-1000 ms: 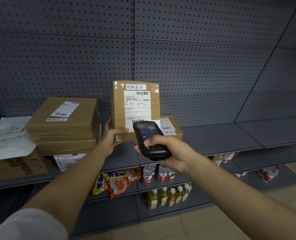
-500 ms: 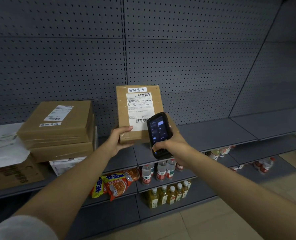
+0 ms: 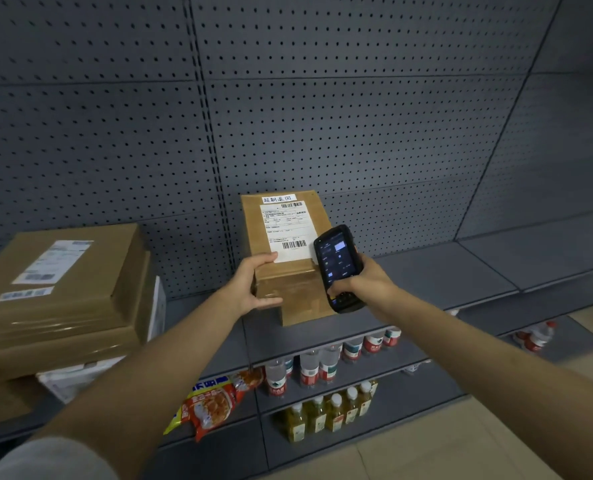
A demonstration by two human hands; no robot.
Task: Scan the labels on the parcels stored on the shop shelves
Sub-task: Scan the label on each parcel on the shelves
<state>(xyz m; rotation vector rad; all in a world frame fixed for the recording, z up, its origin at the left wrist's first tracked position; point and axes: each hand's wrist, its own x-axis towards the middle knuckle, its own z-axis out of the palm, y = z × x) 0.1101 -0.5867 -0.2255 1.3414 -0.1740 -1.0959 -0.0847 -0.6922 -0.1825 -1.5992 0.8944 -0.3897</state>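
Nearest, lower shelves stocked with snack bags and bottles, well below the fingers. Above these, left hand gripping the held parcel at its lower left corner, thumb on the front face just under the shipping label, fingers curled round the underside. Right hand wrapped round the lower body of the scanner, thumb on the keypad, screen lit, head just beside the lower barcode. Best done by keeping the parcel upright and steady, thumb clear of the barcode, scanner head aimed squarely at the bars. Compared with half a second ago: parcel lowered toward a second parcel lying on the shelf, scanner drawn closer to the label. Farther left of the fingers, a stack of parcels waiting, probably next.
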